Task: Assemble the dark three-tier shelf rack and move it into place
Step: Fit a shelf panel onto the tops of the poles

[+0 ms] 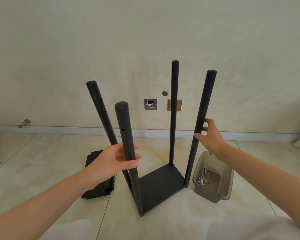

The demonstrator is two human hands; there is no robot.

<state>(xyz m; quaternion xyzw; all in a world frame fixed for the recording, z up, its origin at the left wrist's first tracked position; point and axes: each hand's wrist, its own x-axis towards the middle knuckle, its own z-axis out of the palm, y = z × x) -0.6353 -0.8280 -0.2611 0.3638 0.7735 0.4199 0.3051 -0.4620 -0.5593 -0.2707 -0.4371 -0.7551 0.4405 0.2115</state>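
Half-built rack [173, 118] stands on the floor [42, 170], steadied at two poles.
Left hand [114, 161] grips the near-left pole [126, 129]; right hand [213, 135] closes loosely on the near-right pole [204, 101], both rising from the bottom shelf [159, 187]. Probably light, stiff, smooth and wobbly: hold low. Spare boards [100, 189] lie left of that shelf, screw bin [213, 194] right.

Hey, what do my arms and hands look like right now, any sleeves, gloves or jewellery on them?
Both forearms are bare right to the frame edge, with no sleeves in view. The left hand and right hand wear no gloves, and no ring, watch or bracelet shows. At the bottom edge, pale fabric is probably clothing.
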